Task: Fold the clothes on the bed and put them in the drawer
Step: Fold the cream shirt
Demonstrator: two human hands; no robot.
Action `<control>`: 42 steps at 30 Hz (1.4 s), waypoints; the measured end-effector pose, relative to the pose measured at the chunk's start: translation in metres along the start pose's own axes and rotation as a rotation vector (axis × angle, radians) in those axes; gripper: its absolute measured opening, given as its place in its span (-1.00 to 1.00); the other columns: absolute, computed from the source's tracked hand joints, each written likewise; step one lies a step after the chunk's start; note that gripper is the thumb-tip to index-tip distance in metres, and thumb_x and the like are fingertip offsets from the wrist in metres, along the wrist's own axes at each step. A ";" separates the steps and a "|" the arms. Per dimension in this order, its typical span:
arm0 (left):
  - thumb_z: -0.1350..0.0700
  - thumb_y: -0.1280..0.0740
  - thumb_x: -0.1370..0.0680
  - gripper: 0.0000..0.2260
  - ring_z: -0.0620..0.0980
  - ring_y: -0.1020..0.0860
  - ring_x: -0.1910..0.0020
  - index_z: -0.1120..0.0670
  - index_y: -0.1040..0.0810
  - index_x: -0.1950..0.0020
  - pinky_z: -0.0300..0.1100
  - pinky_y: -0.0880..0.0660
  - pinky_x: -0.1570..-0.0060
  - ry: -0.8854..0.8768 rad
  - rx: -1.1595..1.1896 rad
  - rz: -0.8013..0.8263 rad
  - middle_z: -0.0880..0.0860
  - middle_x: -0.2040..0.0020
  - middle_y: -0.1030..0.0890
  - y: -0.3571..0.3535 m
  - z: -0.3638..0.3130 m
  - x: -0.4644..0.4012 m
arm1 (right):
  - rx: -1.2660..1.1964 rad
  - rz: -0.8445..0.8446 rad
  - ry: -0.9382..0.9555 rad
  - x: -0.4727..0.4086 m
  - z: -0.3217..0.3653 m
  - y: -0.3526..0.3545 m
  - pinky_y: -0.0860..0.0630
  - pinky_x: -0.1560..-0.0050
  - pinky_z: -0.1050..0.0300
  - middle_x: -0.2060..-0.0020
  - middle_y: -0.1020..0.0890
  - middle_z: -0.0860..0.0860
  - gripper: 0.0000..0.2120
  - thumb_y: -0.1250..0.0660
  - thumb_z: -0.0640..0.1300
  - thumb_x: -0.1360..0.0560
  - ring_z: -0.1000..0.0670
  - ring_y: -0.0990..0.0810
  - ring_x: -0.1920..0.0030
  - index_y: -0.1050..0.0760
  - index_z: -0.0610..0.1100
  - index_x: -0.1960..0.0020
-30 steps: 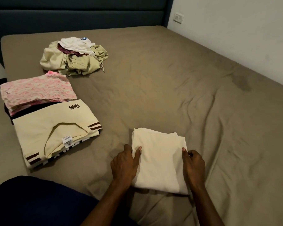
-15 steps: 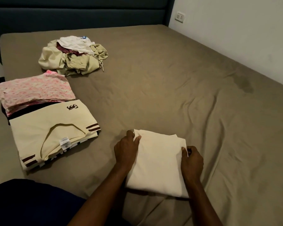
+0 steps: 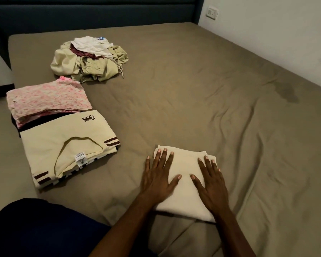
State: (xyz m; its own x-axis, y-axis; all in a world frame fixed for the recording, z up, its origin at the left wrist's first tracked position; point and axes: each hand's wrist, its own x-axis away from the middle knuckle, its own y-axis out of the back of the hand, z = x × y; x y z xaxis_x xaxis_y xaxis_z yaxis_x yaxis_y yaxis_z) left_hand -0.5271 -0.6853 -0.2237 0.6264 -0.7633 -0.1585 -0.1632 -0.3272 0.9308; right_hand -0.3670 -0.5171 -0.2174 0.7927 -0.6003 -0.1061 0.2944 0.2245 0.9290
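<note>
Bare forearms, no sleeves, no rings on either grip; dark navy garment (image 3: pixel 44 229) over leg.

Hidden under the left hand (image 3: pixel 157 179) and right hand (image 3: pixel 211 184): both side edges of the folded cream garment (image 3: pixel 185 184). Under the folded cream polo shirt (image 3: pixel 63 145), only slivers of a black-and-white garment, too little to name. Beneath the pink floral top (image 3: pixel 48 97), dark layers showing as thin edges. Buried in the far unfolded pile (image 3: pixel 89 60), a maroon piece and a blue scrap. Care label (image 3: pixel 80 158) text too small to read. Cut off by the picture's edges: bed (image 3: pixel 193 89), headboard (image 3: pixel 93 13), both forearms.
</note>
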 end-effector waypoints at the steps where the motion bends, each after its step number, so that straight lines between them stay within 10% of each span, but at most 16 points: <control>1: -0.39 -0.03 -0.61 -0.27 -0.03 0.16 -0.66 -0.08 0.03 -0.68 0.17 0.04 -0.58 0.016 -0.007 0.001 -0.04 -0.69 0.10 0.001 0.000 -0.002 | -0.005 0.008 -0.009 -0.003 -0.004 -0.001 -0.01 -0.65 -0.09 -0.67 0.08 0.18 -0.29 0.04 0.41 -0.62 0.12 0.16 -0.66 0.03 0.16 -0.68; 7: -0.43 0.03 -0.59 -0.25 -0.03 0.15 -0.66 -0.06 0.01 -0.68 0.06 0.08 -0.61 0.066 0.041 0.019 -0.05 -0.69 0.12 0.010 0.006 0.000 | -0.131 0.013 0.049 0.002 -0.011 0.012 0.03 -0.64 0.01 -0.67 0.01 0.17 -0.34 0.00 0.34 -0.64 0.14 0.12 -0.66 -0.08 0.12 -0.67; 12: -0.02 0.01 -0.68 -0.46 -0.01 -0.12 -0.63 0.10 -0.15 -0.65 0.08 -0.25 -0.52 -0.170 0.192 0.087 0.04 -0.66 -0.07 0.026 0.065 0.003 | -0.175 -0.023 0.163 0.027 -0.051 0.035 -0.27 -0.55 -0.11 -0.64 -0.20 0.14 -0.45 -0.12 -0.12 -0.66 0.08 -0.19 -0.62 -0.24 0.14 -0.63; 15: 0.10 -0.09 -0.64 -0.42 0.07 -0.12 -0.64 -0.01 -0.02 -0.67 0.04 -0.13 -0.59 -0.298 0.073 0.166 0.02 -0.65 -0.07 0.043 0.087 0.019 | -0.144 -0.021 0.117 0.040 -0.068 0.045 -0.36 -0.50 -0.10 -0.62 -0.22 0.20 -0.32 -0.21 -0.23 -0.59 0.10 -0.23 -0.60 -0.23 0.27 -0.60; 20: -0.18 -0.21 -0.64 -0.34 0.18 0.12 -0.66 -0.11 -0.03 -0.68 0.12 0.03 -0.60 -0.462 0.028 0.143 0.18 -0.68 0.06 0.044 0.080 0.033 | -0.107 0.047 0.263 0.046 -0.072 0.054 -0.25 -0.54 -0.13 -0.67 -0.14 0.01 -0.45 -0.20 0.17 -0.63 -0.03 -0.11 -0.65 -0.24 0.26 -0.60; 26: 0.18 -0.26 -0.57 -0.54 0.03 -0.05 -0.65 0.07 -0.45 -0.50 0.01 -0.10 -0.57 -0.606 -0.023 -0.037 0.16 -0.58 -0.33 0.032 0.072 0.024 | -0.176 -0.034 0.312 0.039 -0.065 0.054 -0.10 -0.58 0.04 -0.66 -0.16 -0.02 -0.57 -0.16 0.05 -0.63 -0.04 -0.11 -0.65 -0.49 0.17 -0.47; 31: 0.16 -0.25 -0.54 -0.65 0.06 -0.39 -0.48 0.18 -0.56 -0.30 -0.15 -0.14 -0.56 -0.427 0.454 -0.267 0.13 -0.38 -0.55 0.058 0.048 0.021 | -0.567 -0.074 0.277 0.005 -0.035 0.086 -0.39 -0.41 0.26 -0.42 -0.54 0.19 -0.66 -0.16 -0.12 -0.73 0.19 -0.47 -0.44 -0.50 0.03 -0.45; 34: -0.01 -0.25 -0.64 -0.81 -0.06 -0.60 0.06 0.06 -0.54 -0.14 -0.31 -0.47 -0.07 -0.197 0.612 -0.455 -0.16 0.06 -0.61 0.093 0.020 0.015 | -0.947 -0.059 -0.031 -0.024 -0.002 0.118 -0.57 0.01 0.28 0.04 -0.74 0.21 -0.74 -0.18 -0.25 -0.71 0.25 -0.66 0.02 -0.64 -0.06 -0.13; 37: -0.10 -0.24 -0.69 -0.63 -0.19 -0.33 0.38 0.07 -0.37 0.23 -0.19 -0.28 0.33 0.089 0.824 -0.382 -0.12 0.41 -0.38 0.119 0.002 -0.012 | -1.056 -0.013 -0.095 -0.048 0.029 0.138 -0.43 0.31 0.13 0.32 -0.62 -0.09 -0.56 -0.30 0.02 -0.65 0.00 -0.57 0.31 -0.54 -0.35 0.17; 42: -0.29 -0.21 -0.64 -0.48 -0.01 -0.63 0.24 0.12 -0.59 0.23 0.02 -0.54 0.10 0.529 0.922 -0.036 -0.03 0.29 -0.67 0.073 0.036 -0.020 | -0.981 0.173 -0.345 -0.062 0.030 0.090 -0.49 0.23 0.11 0.23 -0.73 -0.07 -0.53 -0.29 0.08 -0.67 -0.03 -0.63 0.22 -0.65 -0.31 0.10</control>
State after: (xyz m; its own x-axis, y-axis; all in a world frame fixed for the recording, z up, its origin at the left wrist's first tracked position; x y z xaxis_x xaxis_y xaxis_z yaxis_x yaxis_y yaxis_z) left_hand -0.5789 -0.7135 -0.1646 0.8580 -0.4777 0.1890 -0.5134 -0.8097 0.2843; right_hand -0.4058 -0.4829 -0.1163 0.7156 -0.6522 0.2500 0.6171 0.7580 0.2110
